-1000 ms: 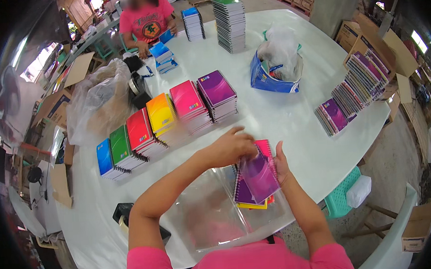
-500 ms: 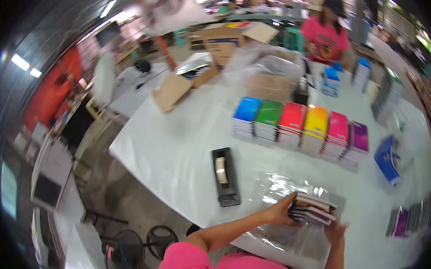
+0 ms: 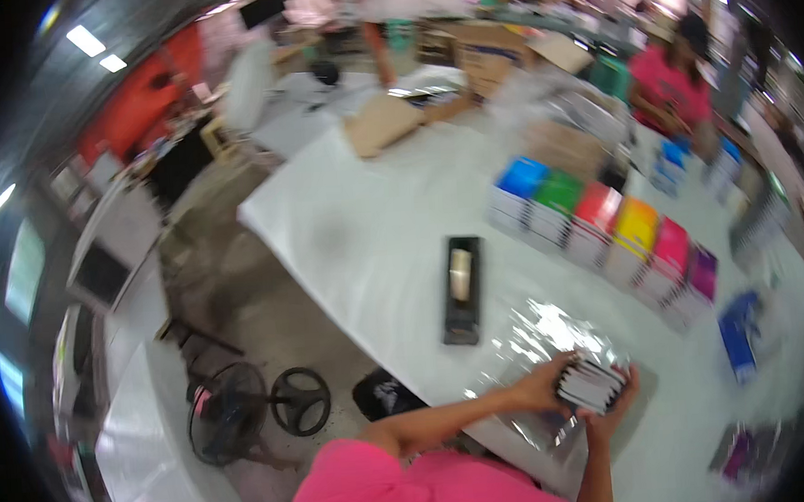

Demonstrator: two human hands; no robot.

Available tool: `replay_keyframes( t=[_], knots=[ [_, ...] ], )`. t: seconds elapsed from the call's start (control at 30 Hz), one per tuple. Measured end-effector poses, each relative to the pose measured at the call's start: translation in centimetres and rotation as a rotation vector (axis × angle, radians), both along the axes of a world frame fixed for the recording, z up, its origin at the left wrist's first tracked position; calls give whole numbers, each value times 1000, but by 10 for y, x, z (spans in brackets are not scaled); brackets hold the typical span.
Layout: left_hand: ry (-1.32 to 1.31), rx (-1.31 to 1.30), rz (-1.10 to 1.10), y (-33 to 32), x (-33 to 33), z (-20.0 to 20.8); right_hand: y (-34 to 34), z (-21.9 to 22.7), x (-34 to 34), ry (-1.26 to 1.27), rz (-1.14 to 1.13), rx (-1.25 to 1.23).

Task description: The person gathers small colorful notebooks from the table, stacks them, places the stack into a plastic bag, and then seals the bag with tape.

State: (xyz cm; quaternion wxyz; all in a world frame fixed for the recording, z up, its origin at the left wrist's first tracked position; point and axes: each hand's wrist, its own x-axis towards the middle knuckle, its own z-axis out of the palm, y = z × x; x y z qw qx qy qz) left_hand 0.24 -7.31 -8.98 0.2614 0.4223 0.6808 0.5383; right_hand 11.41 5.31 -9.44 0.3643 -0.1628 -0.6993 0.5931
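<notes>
A small stack of spiral notebooks, edges toward me, is held upright between my two hands above the white table. My left hand wraps round its left side. Round the right side my right hand closes with bent fingers. Beneath them lies a shiny clear plastic bag, partly hidden by my hands and forearm. A black tape dispenser stands left of the bag.
Beyond the bag runs a row of notebook stacks with blue, green, red, yellow, pink and purple covers. A crumpled blue wrapper and bagged notebooks lie at right. Open cartons stand behind; a person in pink works at the far right.
My right hand has closed round the notebooks' right side. The stack, loosely gapped before, now looks squared up and turned. The whole view has swung, shifting the table's things rightward.
</notes>
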Motion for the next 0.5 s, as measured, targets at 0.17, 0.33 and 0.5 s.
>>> replay_keyframes(
  t=[0.17,0.33,0.5],
  knots=[
    [-19,-132,22,-4,-5,-38,10,-49,-3,-242,143,62],
    [80,-100,14,20,9,-27,17,-36,10,-21,67,-40],
    [35,-141,-1,25,20,-41,11,-43,25,-152,23,-21]
  ],
)
